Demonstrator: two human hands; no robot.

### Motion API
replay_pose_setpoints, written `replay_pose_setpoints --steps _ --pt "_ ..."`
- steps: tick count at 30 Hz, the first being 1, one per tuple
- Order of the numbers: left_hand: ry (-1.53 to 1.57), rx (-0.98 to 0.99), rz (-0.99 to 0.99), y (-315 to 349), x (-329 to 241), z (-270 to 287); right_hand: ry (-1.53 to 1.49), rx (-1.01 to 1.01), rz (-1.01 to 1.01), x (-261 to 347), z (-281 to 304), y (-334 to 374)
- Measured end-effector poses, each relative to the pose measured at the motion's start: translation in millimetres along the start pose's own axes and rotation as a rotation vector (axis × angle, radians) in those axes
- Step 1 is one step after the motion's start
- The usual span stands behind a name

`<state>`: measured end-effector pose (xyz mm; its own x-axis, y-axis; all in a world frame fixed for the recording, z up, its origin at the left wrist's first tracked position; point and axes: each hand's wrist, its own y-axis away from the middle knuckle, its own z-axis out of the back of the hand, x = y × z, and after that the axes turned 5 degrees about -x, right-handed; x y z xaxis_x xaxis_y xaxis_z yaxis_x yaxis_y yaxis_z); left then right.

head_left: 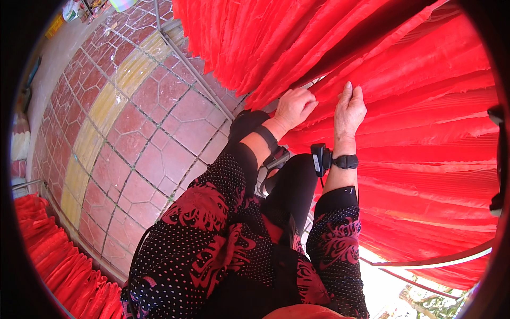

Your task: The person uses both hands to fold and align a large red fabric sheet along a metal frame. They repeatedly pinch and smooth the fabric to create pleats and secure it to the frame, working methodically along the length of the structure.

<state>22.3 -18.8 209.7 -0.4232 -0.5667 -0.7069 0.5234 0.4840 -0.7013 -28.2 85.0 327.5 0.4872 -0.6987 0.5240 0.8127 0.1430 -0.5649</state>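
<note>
Large sheets of bright red pleated cloth (419, 138) hang in thick folds with frayed edges in front of me and to my right. My left hand (293, 108) is at the lower edge of the folds, its fingers curled into a loose fist; what they hold, if anything, is hidden. Just right of it, my right hand (350, 110) is raised against the cloth, thumb and fingers brought together and pointing away from me. I cannot make out anything between those fingertips. A dark gap between two folds opens beyond the hands.
A thin metal frame (199, 80) runs beside the cloth on the left. More red pleated cloth (64, 260) hangs at the lower left. Reddish paving tiles (159, 154) with a yellow strip (103, 109) cover the ground. A curved metal rail (435, 261) crosses at the lower right.
</note>
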Motion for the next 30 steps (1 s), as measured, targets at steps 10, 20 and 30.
replay_pose_setpoints --steps 10,20,30 --pt "0.246 0.028 0.230 -9.7 27.2 -19.9 -0.093 0.024 0.040 -9.4 -1.3 9.1" --pt "0.817 -0.067 0.800 -8.4 39.8 -27.0 -0.212 0.057 -0.101 -22.3 3.0 5.4" --pt "0.854 -0.100 0.809 -12.1 40.8 -19.0 -0.233 0.043 -0.073 -29.4 4.5 3.9"
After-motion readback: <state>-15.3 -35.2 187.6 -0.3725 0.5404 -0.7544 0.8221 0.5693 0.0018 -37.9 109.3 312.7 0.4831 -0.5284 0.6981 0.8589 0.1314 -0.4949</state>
